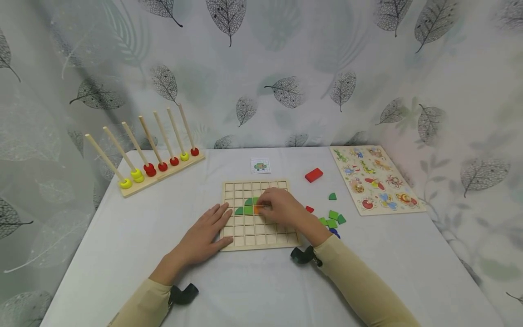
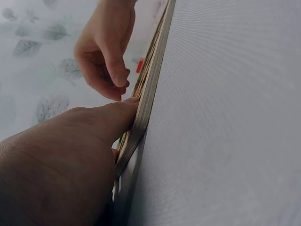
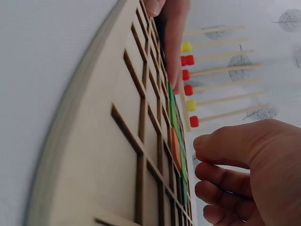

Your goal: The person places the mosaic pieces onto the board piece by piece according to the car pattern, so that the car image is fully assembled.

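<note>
A wooden grid board lies on the white table between my hands. Green tiles, some with rounded corners, sit in its middle cells beside an orange tile. My left hand rests along the board's left edge with fingers extended, the thumb on the near left corner. Over the grid hovers my right hand, its fingertips close to the orange tile. In the right wrist view its thumb and loosely bent fingers stand apart with nothing visible between them, and the orange tile lies in the grid.
A small pattern card lies behind the board. To the right are a red block, loose green tiles, a red piece and blue pieces. A picture puzzle board lies far right; a peg stand with red and yellow beads stands back left.
</note>
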`<state>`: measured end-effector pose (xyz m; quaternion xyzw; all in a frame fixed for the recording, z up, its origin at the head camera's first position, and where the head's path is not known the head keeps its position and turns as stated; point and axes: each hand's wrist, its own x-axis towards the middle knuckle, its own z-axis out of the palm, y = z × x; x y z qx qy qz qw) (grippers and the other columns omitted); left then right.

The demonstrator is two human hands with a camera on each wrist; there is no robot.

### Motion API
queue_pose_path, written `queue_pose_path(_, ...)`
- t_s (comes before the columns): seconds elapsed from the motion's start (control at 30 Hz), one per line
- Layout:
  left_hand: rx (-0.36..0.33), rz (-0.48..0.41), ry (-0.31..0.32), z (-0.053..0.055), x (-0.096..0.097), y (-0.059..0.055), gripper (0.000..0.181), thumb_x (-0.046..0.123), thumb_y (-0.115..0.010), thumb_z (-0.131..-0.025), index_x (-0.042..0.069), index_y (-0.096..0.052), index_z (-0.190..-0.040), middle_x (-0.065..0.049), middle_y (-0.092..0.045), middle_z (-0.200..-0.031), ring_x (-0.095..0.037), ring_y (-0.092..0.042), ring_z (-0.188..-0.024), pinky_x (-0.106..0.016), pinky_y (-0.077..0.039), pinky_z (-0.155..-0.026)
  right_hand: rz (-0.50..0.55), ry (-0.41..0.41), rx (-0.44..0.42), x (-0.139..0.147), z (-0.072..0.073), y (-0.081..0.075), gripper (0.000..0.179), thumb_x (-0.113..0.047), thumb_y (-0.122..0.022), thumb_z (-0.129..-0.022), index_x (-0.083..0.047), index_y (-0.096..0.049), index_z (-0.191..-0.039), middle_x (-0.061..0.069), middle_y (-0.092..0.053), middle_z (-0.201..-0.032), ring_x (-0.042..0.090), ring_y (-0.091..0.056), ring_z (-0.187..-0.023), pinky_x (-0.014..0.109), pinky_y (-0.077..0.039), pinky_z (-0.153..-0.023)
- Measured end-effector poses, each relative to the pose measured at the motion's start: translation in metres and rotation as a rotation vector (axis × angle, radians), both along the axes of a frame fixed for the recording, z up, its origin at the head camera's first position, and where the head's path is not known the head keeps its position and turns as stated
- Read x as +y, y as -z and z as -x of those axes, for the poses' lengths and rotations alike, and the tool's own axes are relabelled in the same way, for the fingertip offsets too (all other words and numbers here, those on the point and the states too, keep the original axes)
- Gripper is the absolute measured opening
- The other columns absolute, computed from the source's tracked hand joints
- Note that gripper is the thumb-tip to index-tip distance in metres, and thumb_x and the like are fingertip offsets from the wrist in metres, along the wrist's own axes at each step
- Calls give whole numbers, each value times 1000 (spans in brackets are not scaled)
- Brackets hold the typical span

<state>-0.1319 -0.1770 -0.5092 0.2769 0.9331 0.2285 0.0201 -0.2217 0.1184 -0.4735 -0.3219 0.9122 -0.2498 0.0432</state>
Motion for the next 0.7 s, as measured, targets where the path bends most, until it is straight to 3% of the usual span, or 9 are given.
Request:
queue_pose_path(0.53, 3, 7, -5, -1, 0, 4, 82, 51, -63, -108, 8, -32, -171, -10, -23, -179, -35, -17, -165, -55, -21, -131, 37, 126, -38, 24, 6, -22, 26, -18, -80, -100, -10, -80, -124, -3, -72, -111, 18, -63, -101, 38, -58, -90)
queue_pose_path(0.7, 9, 9, -4, 0, -1, 3, 83, 50, -64, -108, 6, -33, -171, -10, -23, -179, -35, -17, -165, -54, -21, -131, 48, 149, -1, 36, 8, -29, 25, -17, -81, -100, -8, -80, -123, -1, -72, -110, 21, -64, -101, 39, -58, -89)
